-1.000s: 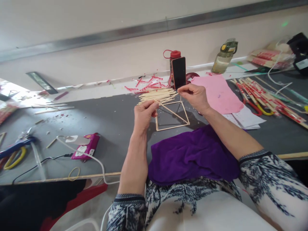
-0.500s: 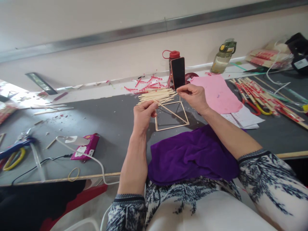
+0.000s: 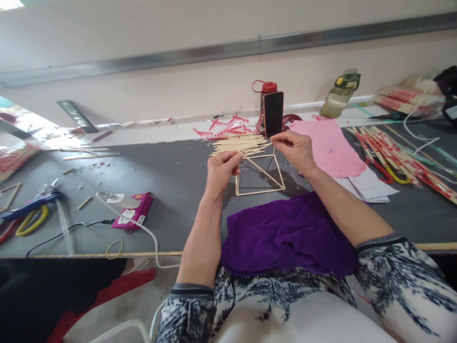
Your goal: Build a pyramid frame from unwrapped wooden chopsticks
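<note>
My left hand [image 3: 224, 170] is closed in a pinch on one end of a thin wooden stick [image 3: 262, 170]. That stick slants down to the right, and its far end meets the near right corner of a square stick frame [image 3: 259, 192]. The frame lies on the grey table, its left side partly hidden by my left hand. Above the frame's far right corner, my right hand [image 3: 295, 151] is pinched closed. A thin pale strand or stick shows below its fingertips, too small to name. Behind both hands lies a pile of bare wooden sticks [image 3: 239, 144].
A phone [image 3: 273, 114] stands against a red-capped bottle [image 3: 268, 87]. Pink sheet [image 3: 328, 147], wrapped sticks [image 3: 407, 157] and a green-lidded bottle [image 3: 337, 95] are on the right. Purple cloth [image 3: 285, 233] covers the near edge. Left are pliers [image 3: 35, 202] and a magenta pack [image 3: 134, 212] with cables.
The whole view has shifted slightly, moving the scene to the right. Both hands keep nearly the same pose over the frame, and the slanted stick stays in my left hand.
</note>
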Action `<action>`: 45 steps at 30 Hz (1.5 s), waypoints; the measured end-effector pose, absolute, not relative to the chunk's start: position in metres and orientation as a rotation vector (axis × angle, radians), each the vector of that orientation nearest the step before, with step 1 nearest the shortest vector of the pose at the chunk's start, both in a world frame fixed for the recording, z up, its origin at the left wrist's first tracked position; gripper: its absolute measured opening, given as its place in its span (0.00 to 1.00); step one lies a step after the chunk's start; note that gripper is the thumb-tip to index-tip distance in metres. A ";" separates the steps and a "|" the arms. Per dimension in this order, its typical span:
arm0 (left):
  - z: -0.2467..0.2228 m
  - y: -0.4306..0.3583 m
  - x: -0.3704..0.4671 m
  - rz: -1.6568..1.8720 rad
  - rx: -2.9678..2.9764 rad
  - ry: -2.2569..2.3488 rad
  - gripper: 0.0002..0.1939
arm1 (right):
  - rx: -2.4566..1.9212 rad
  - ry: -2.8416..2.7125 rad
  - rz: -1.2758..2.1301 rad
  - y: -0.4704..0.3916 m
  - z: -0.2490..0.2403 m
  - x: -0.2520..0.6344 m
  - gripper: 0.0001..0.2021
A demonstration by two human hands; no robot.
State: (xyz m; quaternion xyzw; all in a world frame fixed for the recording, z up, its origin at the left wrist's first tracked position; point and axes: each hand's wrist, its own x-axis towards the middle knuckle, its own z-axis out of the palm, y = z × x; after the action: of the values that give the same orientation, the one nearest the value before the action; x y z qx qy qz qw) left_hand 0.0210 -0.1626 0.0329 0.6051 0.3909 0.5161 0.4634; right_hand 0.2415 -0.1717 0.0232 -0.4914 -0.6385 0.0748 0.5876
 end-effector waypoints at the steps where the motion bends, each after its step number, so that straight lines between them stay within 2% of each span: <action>1: 0.032 -0.163 0.021 1.270 1.491 0.953 0.08 | -1.145 -1.490 0.166 -0.172 0.023 0.241 0.06; 45: 0.033 -0.164 0.019 1.242 1.492 0.932 0.12 | -1.156 -1.527 0.111 -0.177 0.024 0.240 0.06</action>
State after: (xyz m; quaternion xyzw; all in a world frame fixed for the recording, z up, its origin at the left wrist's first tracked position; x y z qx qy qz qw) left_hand 0.0193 -0.1644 0.0326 0.6099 0.3812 0.5078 0.4742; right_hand 0.2395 -0.1773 0.0242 -0.4935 -0.6516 0.0474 0.5741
